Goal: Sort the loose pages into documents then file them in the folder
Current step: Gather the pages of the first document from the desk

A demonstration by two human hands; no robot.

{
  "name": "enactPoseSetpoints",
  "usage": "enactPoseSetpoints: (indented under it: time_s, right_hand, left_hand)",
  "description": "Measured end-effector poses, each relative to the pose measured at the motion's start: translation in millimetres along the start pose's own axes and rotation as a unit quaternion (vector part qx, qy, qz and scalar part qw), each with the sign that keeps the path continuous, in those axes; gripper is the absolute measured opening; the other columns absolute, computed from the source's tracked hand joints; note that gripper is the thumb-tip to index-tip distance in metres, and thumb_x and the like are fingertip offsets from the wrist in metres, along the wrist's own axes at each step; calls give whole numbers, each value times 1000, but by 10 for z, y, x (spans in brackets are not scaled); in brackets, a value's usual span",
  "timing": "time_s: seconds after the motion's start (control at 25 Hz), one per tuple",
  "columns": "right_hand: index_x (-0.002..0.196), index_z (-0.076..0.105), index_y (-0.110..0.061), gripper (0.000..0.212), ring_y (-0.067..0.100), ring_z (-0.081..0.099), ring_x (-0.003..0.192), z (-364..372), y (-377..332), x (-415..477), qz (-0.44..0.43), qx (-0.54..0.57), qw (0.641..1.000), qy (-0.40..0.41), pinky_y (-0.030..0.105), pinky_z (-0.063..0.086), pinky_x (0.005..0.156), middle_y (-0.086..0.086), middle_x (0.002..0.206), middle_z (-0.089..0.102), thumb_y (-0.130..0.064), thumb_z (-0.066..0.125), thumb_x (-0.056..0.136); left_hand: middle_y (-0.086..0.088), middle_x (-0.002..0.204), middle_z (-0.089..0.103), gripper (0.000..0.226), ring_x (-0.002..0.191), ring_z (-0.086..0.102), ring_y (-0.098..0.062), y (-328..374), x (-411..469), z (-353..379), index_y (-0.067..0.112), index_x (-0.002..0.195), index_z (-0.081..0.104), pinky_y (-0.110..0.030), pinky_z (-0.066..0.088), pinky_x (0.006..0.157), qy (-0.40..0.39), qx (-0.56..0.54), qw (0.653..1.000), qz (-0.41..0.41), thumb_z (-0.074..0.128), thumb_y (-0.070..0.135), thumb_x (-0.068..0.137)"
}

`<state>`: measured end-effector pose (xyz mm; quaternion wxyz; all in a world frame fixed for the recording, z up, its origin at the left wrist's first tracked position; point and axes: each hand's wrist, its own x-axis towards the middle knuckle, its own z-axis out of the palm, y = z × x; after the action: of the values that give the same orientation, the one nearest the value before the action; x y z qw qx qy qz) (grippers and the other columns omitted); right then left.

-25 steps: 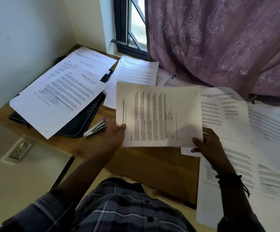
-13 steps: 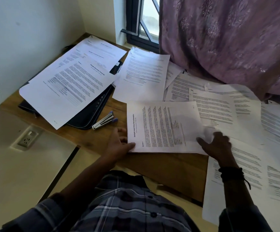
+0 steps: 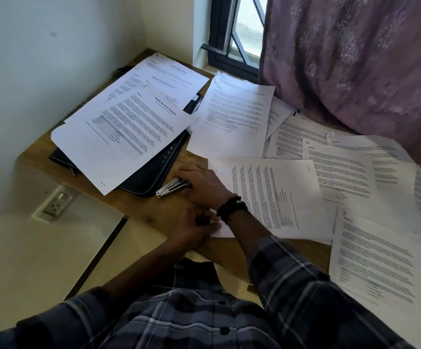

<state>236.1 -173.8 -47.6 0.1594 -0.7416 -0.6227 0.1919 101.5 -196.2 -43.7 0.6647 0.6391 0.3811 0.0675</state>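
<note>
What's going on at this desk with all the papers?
Loose pages lie spread over a wooden desk. A person's left hand pinches the near corner of one printed set, while the right hand crosses over it and grips the stapler beside the black folder, which has more sheets on top.

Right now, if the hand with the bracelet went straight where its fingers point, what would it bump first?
The stapler: the right hand points left and its fingers seem to touch it. Just past it lies the black folder, though depth is hard to judge.
</note>
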Motion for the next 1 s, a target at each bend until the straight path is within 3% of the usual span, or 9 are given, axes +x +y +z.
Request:
enactPoseSetpoints:
  time_s: [0.12,0.28,0.4,0.48,0.56,0.64,0.72,0.84,1.0]
  right_hand:
    - [106,69,-8,30,29,55,104,-132,0,20,-43,13,999,23,46,47,89,9,110,64,-7,70,76]
    - [110,65,-8,36,14,62,94,-452,-21,-474,42,226,964,131,29,54,83,6,102,60,-12,78,77]
    - [115,60,-10,45,9,66,98,-651,-49,-1078,151,444,854,224,26,57,84,2,105,63,-17,80,75]
    - [112,60,-11,44,20,68,103,-662,-62,-1431,202,598,734,252,37,58,86,8,111,63,-34,72,77]
    - [115,56,-9,43,24,68,94,-564,-103,-1720,220,723,619,215,39,58,77,9,105,64,-43,59,90]
    - [118,53,-9,50,17,60,68,-391,-195,-1911,298,710,624,135,29,50,55,5,89,62,-53,46,95]
    - [112,55,-12,55,10,43,51,-183,-299,-1989,388,672,629,49,21,33,43,0,74,56,-62,41,92]
    - [109,56,-16,53,8,36,50,23,-395,-1971,408,706,578,36,20,24,45,-2,69,51,-64,42,92]
    - [114,58,-13,51,10,46,57,61,-424,-1942,396,730,550,82,23,39,50,2,75,55,-58,49,92]
  left_hand:
    - [-1,85,74,10,78,68,-8,-47,15,-30,21,89,72,-16,51,67,-11,-14,1000,-16,77,15,82]
    - [6,94,71,19,80,68,-4,-40,12,-68,20,101,70,-12,48,61,-42,-25,997,-57,76,22,84]
    - [6,101,71,24,83,70,0,14,-20,-91,17,104,68,-14,52,63,-66,-63,993,-71,76,15,82]
    - [6,102,71,28,84,70,0,36,-39,-80,15,105,68,-14,53,64,-69,-70,993,-58,77,8,79]
    - [4,104,71,32,86,71,-2,39,-50,-52,14,106,68,-15,54,64,-61,-76,994,-50,78,5,77]
    - [1,107,71,34,90,71,-7,41,-51,-11,14,107,67,-17,55,66,-51,-82,994,-60,78,3,77]
    - [-2,109,71,34,94,71,-12,60,-47,31,12,107,68,-20,57,70,-34,-96,991,-84,78,1,76]
    - [-5,108,71,34,97,70,-16,103,-68,86,8,106,67,-25,60,72,-26,-130,986,-105,76,-4,76]
    - [-8,108,73,35,94,72,-16,92,-72,80,8,105,67,-22,58,69,-26,-155,981,-117,78,-4,74]
